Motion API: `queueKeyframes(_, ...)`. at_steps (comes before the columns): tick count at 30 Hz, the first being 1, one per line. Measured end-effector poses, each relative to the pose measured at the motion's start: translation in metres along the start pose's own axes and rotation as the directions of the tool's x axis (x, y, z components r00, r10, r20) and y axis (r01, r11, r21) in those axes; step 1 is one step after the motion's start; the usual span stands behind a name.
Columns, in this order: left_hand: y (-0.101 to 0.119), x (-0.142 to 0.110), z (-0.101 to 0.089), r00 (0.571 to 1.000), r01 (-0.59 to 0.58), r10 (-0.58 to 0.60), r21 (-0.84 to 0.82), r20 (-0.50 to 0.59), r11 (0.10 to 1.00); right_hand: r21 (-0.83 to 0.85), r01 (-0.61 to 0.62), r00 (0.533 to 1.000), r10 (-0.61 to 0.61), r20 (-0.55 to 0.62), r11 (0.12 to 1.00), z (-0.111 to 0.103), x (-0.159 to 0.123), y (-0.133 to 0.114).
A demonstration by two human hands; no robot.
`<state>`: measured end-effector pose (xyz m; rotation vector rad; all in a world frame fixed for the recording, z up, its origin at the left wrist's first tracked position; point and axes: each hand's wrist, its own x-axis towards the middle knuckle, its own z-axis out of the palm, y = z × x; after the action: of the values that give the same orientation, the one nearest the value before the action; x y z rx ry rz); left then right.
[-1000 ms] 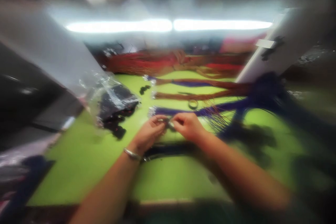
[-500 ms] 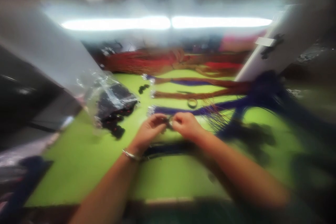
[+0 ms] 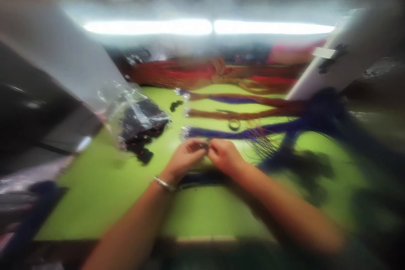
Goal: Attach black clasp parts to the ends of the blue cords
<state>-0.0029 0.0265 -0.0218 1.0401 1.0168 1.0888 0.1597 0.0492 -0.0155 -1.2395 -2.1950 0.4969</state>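
Note:
My left hand (image 3: 187,156) pinches a small dark part (image 3: 204,145), blurred and mostly covered by the fingers. Right beside it, my right hand (image 3: 225,155) is closed in a pinch, its fingertips meeting those of the left. What the right fingers hold is hidden. Just beyond both hands lies a bundle of blue wires (image 3: 218,133) with pale ends at the left. Dark wires (image 3: 202,178) run beneath my wrists on the green tabletop (image 3: 126,202). A small roll of tape (image 3: 234,124) lies behind the blue bundle.
A clear plastic bag (image 3: 142,114) spills black connectors (image 3: 144,154) at left, with several small black pieces (image 3: 176,105) nearby. Brown wire bundles (image 3: 215,114) stretch toward a blue wire heap (image 3: 325,105) at right. Another person's hand (image 3: 219,66) is among red-brown wires (image 3: 171,72) at the back.
My hands have come closer together, and the gap between their fingertips has closed. The whole scene has shifted slightly to the right in view.

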Motion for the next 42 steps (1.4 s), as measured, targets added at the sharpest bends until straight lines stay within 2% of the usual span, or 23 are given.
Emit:
queueKeyframes(5, 0.004, 0.000, 0.001, 0.999, -0.048, 0.048, 0.004, -0.002, 0.999, 0.089, 0.004, 1.000, -0.005, 0.011, 0.996, -0.004, -0.001, 0.001)
queueKeyframes(9, 0.005, 0.001, -0.001, 0.997, -0.077, 0.077, 0.012, -0.022, 0.997, 0.090, -0.016, 0.999, 0.012, 0.048, 0.996, -0.011, 0.005, -0.001)
queueKeyframes(13, 0.008, 0.002, -0.003, 0.986, -0.074, 0.059, -0.089, -0.159, 0.993, -0.015, 0.003, 0.985, 0.000, 0.174, 1.000, -0.028, 0.042, -0.003)
queueKeyframes(15, 0.010, 0.002, -0.003, 0.987, -0.026, 0.002, -0.151, -0.158, 0.988, -0.118, 0.020, 0.981, 0.004, 0.195, 0.993, -0.031, 0.071, -0.001)
queueKeyframes(18, 0.012, 0.000, -0.001, 0.995, 0.035, -0.050, -0.168, -0.088, 0.985, -0.309, 0.006, 0.962, 0.079, 0.262, 0.951, -0.020, 0.112, 0.006)
queueKeyframes(21, 0.012, -0.001, 0.001, 0.995, 0.043, -0.057, -0.164, -0.083, 0.985, -0.427, -0.029, 0.954, 0.152, 0.258, 0.904, 0.006, 0.137, 0.019)
queueKeyframes(25, 0.014, -0.001, 0.000, 0.993, 0.054, -0.069, -0.145, -0.096, 0.988, -0.462, -0.043, 0.968, 0.152, 0.201, 0.886, 0.032, 0.147, 0.035)
queueKeyframes(28, 0.013, 0.000, -0.002, 0.993, 0.065, -0.077, -0.137, -0.088, 0.988, -0.458, -0.042, 0.975, 0.136, 0.175, 0.888, 0.034, 0.149, 0.040)
queueKeyframes(31, 0.010, 0.001, -0.004, 0.994, 0.063, -0.075, -0.134, -0.079, 0.989, -0.440, -0.064, 0.984, 0.129, 0.120, 0.896, 0.017, 0.155, 0.043)
queueKeyframes(33, 0.008, 0.001, -0.005, 0.995, 0.061, -0.070, -0.129, -0.073, 0.990, -0.380, -0.118, 0.992, 0.125, -0.005, 0.918, -0.005, 0.158, 0.045)
queueKeyframes(34, 0.007, 0.001, -0.006, 0.995, 0.060, -0.069, -0.126, -0.072, 0.990, -0.313, -0.155, 0.987, 0.134, -0.089, 0.937, -0.019, 0.159, 0.047)
queueKeyframes(36, 0.006, 0.002, -0.007, 0.995, 0.060, -0.068, -0.119, -0.072, 0.991, -0.102, -0.235, 0.948, 0.204, -0.244, 0.967, -0.048, 0.156, 0.046)
queueKeyframes(38, 0.006, 0.002, -0.007, 0.996, 0.055, -0.063, -0.122, -0.068, 0.991, 0.122, -0.253, 0.914, 0.279, -0.296, 0.960, -0.076, 0.145, 0.039)
queueKeyframes(40, 0.006, 0.002, -0.006, 0.997, 0.044, -0.053, -0.143, -0.060, 0.989, 0.266, -0.171, 0.924, 0.248, -0.291, 0.949, -0.094, 0.127, 0.024)
queueKeyframes(42, 0.007, 0.001, -0.004, 0.997, 0.035, -0.046, -0.184, -0.054, 0.982, 0.315, -0.006, 0.953, 0.102, -0.287, 0.949, -0.098, 0.103, 0.004)
